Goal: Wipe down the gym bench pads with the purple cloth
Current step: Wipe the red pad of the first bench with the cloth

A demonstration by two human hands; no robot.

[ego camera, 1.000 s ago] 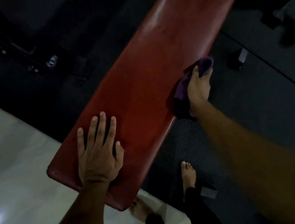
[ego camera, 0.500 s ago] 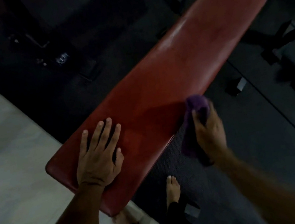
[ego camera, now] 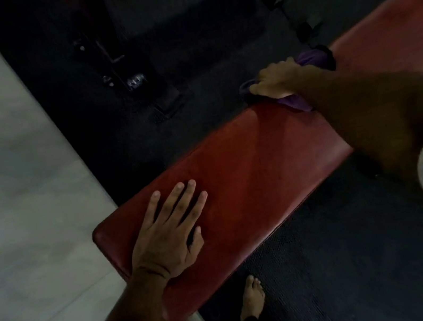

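A long red padded bench pad (ego camera: 258, 177) runs diagonally over a dark rubber mat floor (ego camera: 348, 263). The left hand (ego camera: 167, 237) lies flat on its near end, fingers spread. At the far edge, the right hand (ego camera: 275, 81) presses a purple cloth (ego camera: 310, 58) against the pad.

The long red padded bench top (ego camera: 250, 181) looks like vinyl or leather, smooth with a faint sheen and a fine grain. The crumpled purple cloth (ego camera: 310, 58) is soft, matt fabric. The black rubber floor mat (ego camera: 334, 265) is matt with a dimpled, rough texture. The pale stone-like floor tiles (ego camera: 14, 193) look smooth and glossy, catching a light spot.
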